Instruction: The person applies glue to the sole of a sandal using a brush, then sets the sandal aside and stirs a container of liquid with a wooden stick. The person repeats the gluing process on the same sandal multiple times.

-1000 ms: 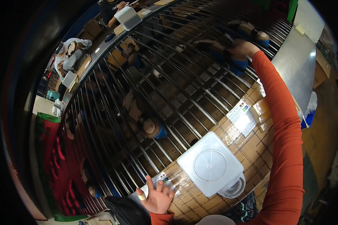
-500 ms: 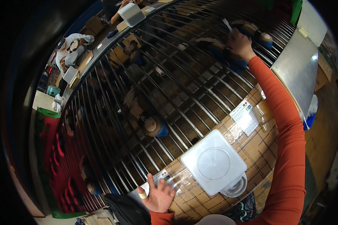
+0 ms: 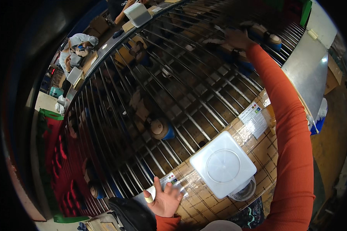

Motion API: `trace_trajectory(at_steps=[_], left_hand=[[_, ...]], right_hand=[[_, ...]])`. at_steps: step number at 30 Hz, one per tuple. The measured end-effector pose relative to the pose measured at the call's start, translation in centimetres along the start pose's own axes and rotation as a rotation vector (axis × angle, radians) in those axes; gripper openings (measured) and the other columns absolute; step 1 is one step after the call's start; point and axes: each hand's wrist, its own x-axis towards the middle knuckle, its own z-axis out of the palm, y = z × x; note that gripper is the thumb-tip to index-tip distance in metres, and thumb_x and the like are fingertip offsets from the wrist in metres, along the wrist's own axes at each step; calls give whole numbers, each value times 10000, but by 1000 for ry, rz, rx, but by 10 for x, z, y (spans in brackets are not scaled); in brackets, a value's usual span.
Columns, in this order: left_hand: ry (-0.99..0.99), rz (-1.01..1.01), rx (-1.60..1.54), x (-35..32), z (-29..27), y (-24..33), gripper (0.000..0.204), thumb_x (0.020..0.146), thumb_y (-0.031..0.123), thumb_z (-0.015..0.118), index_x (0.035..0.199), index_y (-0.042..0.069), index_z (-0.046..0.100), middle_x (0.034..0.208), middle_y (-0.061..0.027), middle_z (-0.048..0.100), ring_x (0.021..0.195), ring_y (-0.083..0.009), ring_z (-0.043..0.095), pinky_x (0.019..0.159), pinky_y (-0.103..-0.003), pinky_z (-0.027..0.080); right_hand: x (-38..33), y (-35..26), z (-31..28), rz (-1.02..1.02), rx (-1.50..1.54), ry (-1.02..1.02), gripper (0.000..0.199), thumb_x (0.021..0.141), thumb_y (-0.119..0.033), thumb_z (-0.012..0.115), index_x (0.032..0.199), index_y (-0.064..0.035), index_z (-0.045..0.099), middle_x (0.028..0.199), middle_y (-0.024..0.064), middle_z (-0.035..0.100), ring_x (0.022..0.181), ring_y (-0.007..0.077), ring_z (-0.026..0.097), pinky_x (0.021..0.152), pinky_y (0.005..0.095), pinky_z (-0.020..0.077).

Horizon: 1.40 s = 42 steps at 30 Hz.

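Observation:
My right hand [image 3: 237,39] reaches to the far right over the metal rollers, fingers closed round a slim pale tool [image 3: 219,29] whose kind I cannot make out. Just below that hand is a shoe upper on a blue last [image 3: 245,66], partly hidden by hand and shadow. My left hand [image 3: 166,202] is open, palm up and fingers spread, with a pale band round one digit. It is over the near cardboard-covered ledge [image 3: 204,206], beside a printed label [image 3: 167,180], and holds nothing.
A square white plastic tub [image 3: 235,154] and a clear round cup [image 3: 247,191] are on the ledge, near another label [image 3: 254,119]. More lasted shoes [image 3: 160,129] lie along the rollers [image 3: 196,119]. A metal panel [image 3: 306,69] borders the right; co-workers [image 3: 75,52] are across.
My right hand and its tool have moved slightly left over the rollers. My left hand stays open in nearly the same place.

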Motion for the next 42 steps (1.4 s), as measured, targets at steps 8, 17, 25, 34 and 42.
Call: trace_trajectory(at_steps=[8,17,25,34,42], left_hand=[[-42,-18,25,0,0,1,640,935,633,358,1466,275,348,1388,-128,490,1176,-312,495,1031,-492,303],[-44,-5,-27,0,-2,0,633,933,634,367,1451,270,376,1382,-154,490,1193,-335,498,1021,-500,312],[-70,-9,-38,0,-2,-1,638,936,631,364,1460,267,358,1391,-163,477,1206,-336,492,1025,-500,313],[-55,3,-37,-1,-1,0,642,940,631,349,1463,258,354,1396,-160,474,1201,-340,493,1021,-498,314],[-58,-6,2,0,-1,-1,641,939,637,339,1462,267,357,1384,-140,489,1178,-319,495,1012,-491,316]], right_hand=[[26,-53,-3,-185,106,3,199,863,-211,518,1026,-108,565,1137,94,597,1201,293,512,1062,703,116],[13,-65,-2,-164,-35,-32,291,883,-175,504,1162,-119,563,1141,119,638,1201,310,527,1070,720,51],[17,-68,9,-191,96,-8,238,846,-77,459,1073,-110,524,1118,61,613,1213,297,507,1080,693,48],[24,-57,12,-45,97,-38,356,911,-367,510,1177,-141,579,1326,125,545,1322,324,415,1024,751,89],[4,-20,-12,-79,354,-16,380,819,-379,575,1070,-95,575,1103,135,639,1155,351,539,1009,647,236]])
